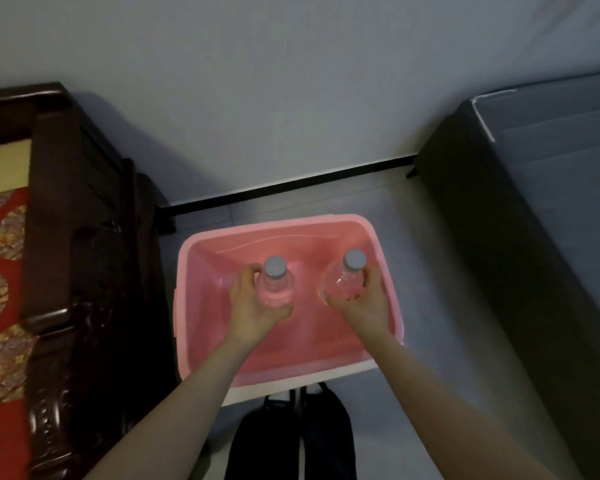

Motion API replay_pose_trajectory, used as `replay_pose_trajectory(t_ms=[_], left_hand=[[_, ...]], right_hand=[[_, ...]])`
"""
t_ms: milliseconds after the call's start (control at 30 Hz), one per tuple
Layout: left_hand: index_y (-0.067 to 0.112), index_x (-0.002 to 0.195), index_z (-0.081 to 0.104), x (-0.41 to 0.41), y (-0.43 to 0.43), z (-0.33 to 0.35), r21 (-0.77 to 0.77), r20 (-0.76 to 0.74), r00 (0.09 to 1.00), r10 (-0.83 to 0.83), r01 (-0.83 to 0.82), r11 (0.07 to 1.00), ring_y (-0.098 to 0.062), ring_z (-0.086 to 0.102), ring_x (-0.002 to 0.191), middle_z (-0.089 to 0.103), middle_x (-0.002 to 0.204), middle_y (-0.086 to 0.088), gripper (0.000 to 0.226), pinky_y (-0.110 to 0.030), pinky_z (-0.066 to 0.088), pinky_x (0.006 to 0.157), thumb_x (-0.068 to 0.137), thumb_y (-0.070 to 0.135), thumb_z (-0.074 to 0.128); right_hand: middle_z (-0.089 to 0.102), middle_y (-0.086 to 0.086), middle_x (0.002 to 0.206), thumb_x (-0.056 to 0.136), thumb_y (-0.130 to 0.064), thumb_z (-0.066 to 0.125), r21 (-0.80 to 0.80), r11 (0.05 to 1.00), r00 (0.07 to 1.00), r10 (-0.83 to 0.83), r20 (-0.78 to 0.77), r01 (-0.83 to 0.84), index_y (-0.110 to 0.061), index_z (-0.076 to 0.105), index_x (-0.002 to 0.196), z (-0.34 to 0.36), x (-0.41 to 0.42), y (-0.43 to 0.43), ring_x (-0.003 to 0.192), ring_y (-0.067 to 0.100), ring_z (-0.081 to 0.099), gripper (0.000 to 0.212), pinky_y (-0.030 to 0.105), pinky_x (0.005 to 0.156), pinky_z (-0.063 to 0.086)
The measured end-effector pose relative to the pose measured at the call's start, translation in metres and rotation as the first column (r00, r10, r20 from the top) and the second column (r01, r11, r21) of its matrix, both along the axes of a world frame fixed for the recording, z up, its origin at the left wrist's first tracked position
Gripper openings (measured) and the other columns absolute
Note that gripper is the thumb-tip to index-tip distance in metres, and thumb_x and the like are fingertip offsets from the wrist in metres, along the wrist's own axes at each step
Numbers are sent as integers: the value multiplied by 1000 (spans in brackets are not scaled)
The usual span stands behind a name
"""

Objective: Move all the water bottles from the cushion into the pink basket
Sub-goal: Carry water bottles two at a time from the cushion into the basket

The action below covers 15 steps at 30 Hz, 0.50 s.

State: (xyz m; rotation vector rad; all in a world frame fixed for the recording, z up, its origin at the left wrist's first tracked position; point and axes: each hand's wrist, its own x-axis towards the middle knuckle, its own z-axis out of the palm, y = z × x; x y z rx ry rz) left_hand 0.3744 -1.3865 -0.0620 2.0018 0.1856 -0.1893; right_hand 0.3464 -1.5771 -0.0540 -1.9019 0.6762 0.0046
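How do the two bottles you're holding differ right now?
The left-hand bottle points almost straight up at the camera; the right-hand bottle tilts, cap leaning right. The left-hand bottle is over the pink basket's left half, the right-hand bottle over its right. Both are clear with grey caps.

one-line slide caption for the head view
Left hand grips the left bottle, right hand the right bottle, over the pink basket.
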Motion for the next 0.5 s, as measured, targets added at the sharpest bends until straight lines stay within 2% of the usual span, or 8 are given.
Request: replay_pose_trajectory(t_ms=[100,167,267,333,367,433,500], left_hand=[[5,113,53,16,-15,-31,92,29,999,24,-27,995,-32,50,108,55,113,-8,78,-44,41,94,44,25,83],[3,113,54,23,-21,-50,110,28,999,36,-39,993,-35,50,109,56,113,-10,77,-46,41,95,46,15,89],[7,111,55,35,-29,-77,109,22,998,62,-64,992,-33,51,106,53,107,-3,73,-39,42,90,47,5,88],[9,111,55,41,-35,-88,107,7,998,65,-65,992,-31,50,105,54,109,-4,72,-32,40,86,47,4,87],[9,111,55,44,-37,-94,113,6,998,67,-67,991,-30,50,105,55,109,-5,72,-29,39,84,47,3,87],[11,109,55,49,-43,-102,109,13,997,74,-75,991,-29,50,104,55,107,-2,70,-22,35,80,46,3,86],[17,106,54,53,-48,-105,84,14,996,87,-88,993,-24,50,102,52,105,1,69,-14,34,77,46,6,87]], right_hand=[[56,-21,76,56,-28,87,-42,998,993,39,-110,-44,-28,41,101,-41,29,0,70,13,59,64,19,52,37],[57,-16,74,58,-23,87,-74,996,988,46,-150,-57,-23,43,101,-63,40,-1,73,21,59,61,23,59,36],[61,1,94,65,-17,83,-70,992,977,93,-192,-108,-17,48,109,-97,56,-7,90,27,63,57,29,71,43],[58,6,114,71,-11,78,9,988,964,155,-216,-157,-24,44,118,-110,64,-9,100,24,59,60,30,80,44],[58,8,119,72,-12,78,20,985,964,169,-207,-169,-28,42,116,-115,69,-9,103,24,58,59,32,83,46],[64,6,111,66,-26,82,-22,990,980,138,-143,-143,-21,48,108,-116,79,-6,102,25,63,55,39,87,50],[69,-6,92,59,-44,82,-31,991,989,125,-76,-127,-21,58,98,-115,88,-5,90,13,67,51,37,81,54]])
